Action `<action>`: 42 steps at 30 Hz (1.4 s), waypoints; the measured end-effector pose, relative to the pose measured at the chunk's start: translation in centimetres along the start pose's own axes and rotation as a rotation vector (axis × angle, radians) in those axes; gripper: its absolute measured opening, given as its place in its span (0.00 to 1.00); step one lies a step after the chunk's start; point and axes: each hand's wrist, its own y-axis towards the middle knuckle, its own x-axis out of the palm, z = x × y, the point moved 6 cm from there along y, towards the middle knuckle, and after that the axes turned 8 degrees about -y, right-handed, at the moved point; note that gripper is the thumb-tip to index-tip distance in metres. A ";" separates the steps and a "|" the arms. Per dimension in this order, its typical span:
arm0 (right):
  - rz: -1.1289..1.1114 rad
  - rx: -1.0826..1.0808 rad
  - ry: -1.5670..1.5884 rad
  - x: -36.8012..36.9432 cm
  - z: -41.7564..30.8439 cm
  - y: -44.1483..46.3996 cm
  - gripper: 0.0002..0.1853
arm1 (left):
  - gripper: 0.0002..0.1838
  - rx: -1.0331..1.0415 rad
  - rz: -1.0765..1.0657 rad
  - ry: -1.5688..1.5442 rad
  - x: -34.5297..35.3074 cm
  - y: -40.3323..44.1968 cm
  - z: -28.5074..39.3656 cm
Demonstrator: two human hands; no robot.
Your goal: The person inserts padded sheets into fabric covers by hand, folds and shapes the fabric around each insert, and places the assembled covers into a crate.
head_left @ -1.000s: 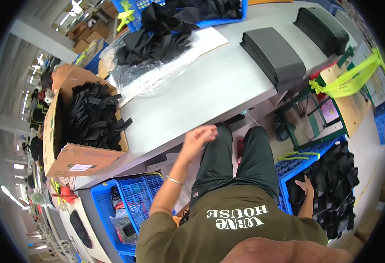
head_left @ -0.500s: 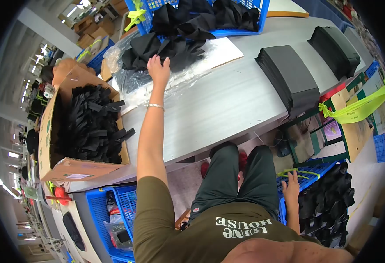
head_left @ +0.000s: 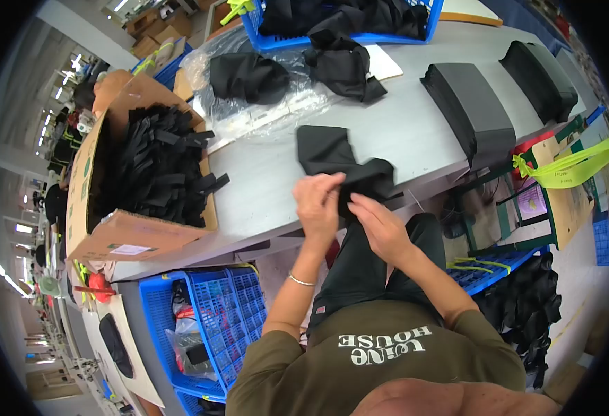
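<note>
A piece of black fabric (head_left: pixel 325 151) hangs over the table's front edge, partly flat on the top and partly bunched. My left hand (head_left: pixel 318 206) pinches its near edge between thumb and fingers. Close beside it, my right hand (head_left: pixel 382 225) grips the bunched right part of the same piece; its fingertips are partly hidden by the cloth. Farther back, one crumpled black fabric heap (head_left: pixel 249 78) lies on clear plastic film (head_left: pixel 211 114), and another black heap (head_left: pixel 346 69) lies to its right.
A cardboard box (head_left: pixel 138 239) of black strips stands at the left. Two black stacks, one nearer (head_left: pixel 472 114) and one farther (head_left: pixel 541 80), lie on the right of the grey table (head_left: pixel 263 187). A blue basket (head_left: pixel 339 41) of black cloth is at the back; another blue basket (head_left: pixel 211 312) sits below left.
My left hand has come back from the heap on the plastic to the table's front edge, bringing a black fabric piece. My right hand has risen from beside my leg and taken hold too.
</note>
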 end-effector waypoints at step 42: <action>0.124 0.711 1.279 4.7 2.9 -7.4 0.29 | 0.09 -0.590 0.007 -0.523 7.4 -5.8 -2.1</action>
